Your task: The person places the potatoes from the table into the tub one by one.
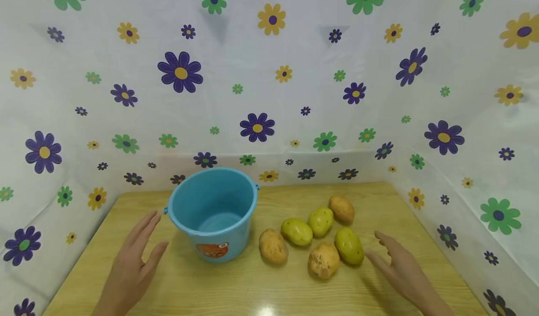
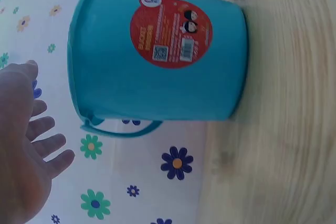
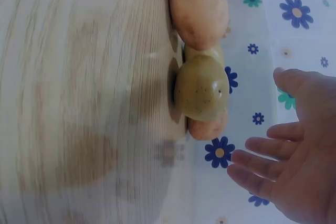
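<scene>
A blue bucket point(image 1: 223, 246) stands upright on the wooden table, a red label point(image 2: 170, 32) on its side and its handle hanging down. My left hand point(image 1: 134, 264) hovers just left of the bucket, fingers extended, holding nothing. To the bucket's right lie three brown potatoes, one nearest it point(image 1: 273, 246), one at the front point(image 1: 324, 260) and one at the back point(image 1: 341, 209). Among them are three smooth yellow-green potato-shaped pieces, at left point(image 1: 296, 231), middle point(image 1: 320, 221) and right point(image 1: 349, 246). Beside the right green piece, my right hand point(image 1: 402, 271) is raised with fingers extended and nothing in it.
The light wooden table point(image 1: 202, 290) is enclosed at the back and both sides by a white curtain point(image 1: 236, 63) printed with purple, green and yellow flowers. The curtain meets the table along its back edge.
</scene>
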Action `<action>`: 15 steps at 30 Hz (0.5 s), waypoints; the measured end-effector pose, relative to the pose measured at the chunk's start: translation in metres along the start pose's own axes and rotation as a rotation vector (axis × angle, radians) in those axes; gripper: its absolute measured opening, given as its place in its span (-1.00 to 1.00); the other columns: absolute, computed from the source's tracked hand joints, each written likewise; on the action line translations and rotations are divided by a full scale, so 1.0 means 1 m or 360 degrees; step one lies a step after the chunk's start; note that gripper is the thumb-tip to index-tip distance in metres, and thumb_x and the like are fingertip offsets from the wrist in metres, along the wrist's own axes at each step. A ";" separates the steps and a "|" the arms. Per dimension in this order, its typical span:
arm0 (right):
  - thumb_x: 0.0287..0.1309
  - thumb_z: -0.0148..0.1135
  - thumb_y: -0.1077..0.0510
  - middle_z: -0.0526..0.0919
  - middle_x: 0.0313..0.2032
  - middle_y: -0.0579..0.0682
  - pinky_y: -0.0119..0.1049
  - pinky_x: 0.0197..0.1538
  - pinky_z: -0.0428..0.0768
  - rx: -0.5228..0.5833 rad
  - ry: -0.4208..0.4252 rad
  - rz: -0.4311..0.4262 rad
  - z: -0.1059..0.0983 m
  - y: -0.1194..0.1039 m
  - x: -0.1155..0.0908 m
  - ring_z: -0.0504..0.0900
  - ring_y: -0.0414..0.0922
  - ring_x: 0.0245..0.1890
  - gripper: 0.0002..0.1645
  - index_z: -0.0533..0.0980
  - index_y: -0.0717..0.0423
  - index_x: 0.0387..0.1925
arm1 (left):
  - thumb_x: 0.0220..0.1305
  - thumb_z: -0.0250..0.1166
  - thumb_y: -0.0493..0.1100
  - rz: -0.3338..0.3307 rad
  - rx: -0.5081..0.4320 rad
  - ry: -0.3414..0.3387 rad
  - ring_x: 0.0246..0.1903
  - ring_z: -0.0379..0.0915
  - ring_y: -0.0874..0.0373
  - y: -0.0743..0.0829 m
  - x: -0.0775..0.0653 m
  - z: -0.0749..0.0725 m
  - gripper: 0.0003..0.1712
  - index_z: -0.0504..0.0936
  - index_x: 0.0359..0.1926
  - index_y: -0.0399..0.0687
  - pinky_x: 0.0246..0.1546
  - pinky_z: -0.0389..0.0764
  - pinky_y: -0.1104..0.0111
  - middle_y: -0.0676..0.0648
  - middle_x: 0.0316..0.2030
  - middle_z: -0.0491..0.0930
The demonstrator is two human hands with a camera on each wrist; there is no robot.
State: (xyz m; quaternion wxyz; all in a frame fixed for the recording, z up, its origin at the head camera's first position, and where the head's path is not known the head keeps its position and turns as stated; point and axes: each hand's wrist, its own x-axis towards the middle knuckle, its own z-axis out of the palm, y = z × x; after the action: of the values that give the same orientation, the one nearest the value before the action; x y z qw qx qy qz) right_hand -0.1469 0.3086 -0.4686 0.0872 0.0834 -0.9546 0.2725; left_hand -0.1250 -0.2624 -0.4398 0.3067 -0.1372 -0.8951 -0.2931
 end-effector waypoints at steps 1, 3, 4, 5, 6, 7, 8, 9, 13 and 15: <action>0.47 0.26 -0.03 0.48 0.23 0.52 0.33 0.05 0.62 0.0013 -0.0012 0.0011 0.001 -0.001 0.001 0.55 0.42 0.15 -0.23 0.31 0.49 0.38 | 0.38 0.39 -0.25 -0.0015 -0.0013 -0.0011 0.42 0.25 -0.24 0.003 0.002 0.001 -0.21 0.30 0.55 -0.03 0.49 0.23 0.27 -0.10 0.53 0.25; 0.47 0.25 -0.05 0.48 0.25 0.51 0.30 0.05 0.64 0.0035 -0.0029 0.0034 0.004 -0.004 0.001 0.55 0.41 0.15 -0.22 0.31 0.49 0.38 | 0.40 0.37 -0.25 -0.0031 -0.0033 -0.0026 0.42 0.24 -0.25 0.008 0.006 0.003 -0.22 0.30 0.56 -0.03 0.42 0.33 -0.02 -0.10 0.52 0.25; 0.47 0.25 -0.04 0.47 0.25 0.51 0.30 0.05 0.64 0.0043 -0.0035 0.0038 0.005 -0.006 0.002 0.55 0.41 0.15 -0.23 0.31 0.49 0.38 | 0.41 0.36 -0.25 -0.0034 -0.0047 -0.0031 0.42 0.23 -0.26 0.011 0.008 0.004 -0.23 0.29 0.56 -0.04 0.38 0.34 -0.13 -0.11 0.52 0.25; 0.47 0.25 -0.04 0.47 0.25 0.51 0.29 0.06 0.64 0.0050 -0.0038 0.0042 0.006 -0.007 0.002 0.55 0.41 0.16 -0.23 0.31 0.50 0.38 | 0.41 0.36 -0.25 -0.0043 -0.0058 -0.0035 0.42 0.23 -0.27 0.013 0.010 0.005 -0.23 0.29 0.56 -0.05 0.33 0.36 -0.21 -0.12 0.52 0.25; 0.47 0.25 -0.03 0.47 0.26 0.51 0.29 0.08 0.63 0.0062 -0.0039 0.0042 0.007 -0.009 0.003 0.55 0.41 0.16 -0.23 0.31 0.50 0.37 | 0.42 0.36 -0.25 -0.0050 -0.0066 -0.0038 0.42 0.22 -0.28 0.016 0.012 0.006 -0.24 0.30 0.55 -0.07 0.28 0.37 -0.29 -0.14 0.51 0.26; 0.47 0.25 -0.04 0.46 0.26 0.50 0.28 0.09 0.63 0.0069 -0.0043 0.0047 0.008 -0.010 0.003 0.55 0.40 0.16 -0.23 0.31 0.50 0.37 | 0.42 0.36 -0.25 -0.0054 -0.0071 -0.0037 0.42 0.22 -0.29 0.018 0.014 0.008 -0.25 0.30 0.54 -0.10 0.25 0.38 -0.32 -0.17 0.50 0.27; 0.47 0.25 -0.03 0.46 0.27 0.50 0.28 0.10 0.63 0.0075 -0.0040 0.0052 0.009 -0.011 0.002 0.55 0.40 0.16 -0.23 0.31 0.50 0.37 | 0.42 0.35 -0.24 -0.0069 -0.0073 -0.0040 0.42 0.22 -0.30 0.021 0.015 0.009 -0.26 0.30 0.54 -0.12 0.23 0.40 -0.34 -0.19 0.50 0.27; 0.46 0.25 -0.03 0.46 0.27 0.50 0.28 0.10 0.62 0.0081 -0.0039 0.0054 0.011 -0.012 0.003 0.55 0.40 0.16 -0.23 0.31 0.50 0.37 | 0.43 0.35 -0.22 -0.0084 -0.0072 -0.0045 0.41 0.22 -0.32 0.024 0.016 0.011 -0.27 0.31 0.53 -0.15 0.21 0.41 -0.35 -0.21 0.49 0.27; 0.45 0.27 -0.04 0.46 0.26 0.51 0.27 0.10 0.63 0.0100 -0.0041 0.0070 0.014 -0.017 0.003 0.57 0.40 0.14 -0.22 0.32 0.52 0.36 | 0.49 0.30 -0.12 -0.0166 -0.0070 -0.0083 0.41 0.20 -0.38 0.033 0.018 0.018 -0.31 0.32 0.50 -0.25 0.17 0.43 -0.39 -0.27 0.48 0.26; 0.45 0.28 -0.05 0.45 0.26 0.52 0.25 0.09 0.64 0.0109 -0.0055 0.0095 0.016 -0.019 0.003 0.57 0.40 0.14 -0.21 0.32 0.52 0.35 | 0.51 0.28 -0.09 -0.0194 -0.0076 -0.0100 0.42 0.17 -0.40 0.036 0.018 0.021 -0.32 0.32 0.49 -0.28 0.18 0.41 -0.41 -0.28 0.48 0.24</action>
State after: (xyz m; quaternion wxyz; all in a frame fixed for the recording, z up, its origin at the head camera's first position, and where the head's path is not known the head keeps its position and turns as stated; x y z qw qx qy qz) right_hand -0.1477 0.2842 -0.4720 0.0595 0.0627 -0.9481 0.3059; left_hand -0.1336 -0.2194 -0.4259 0.2568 -0.0988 -0.9037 -0.3280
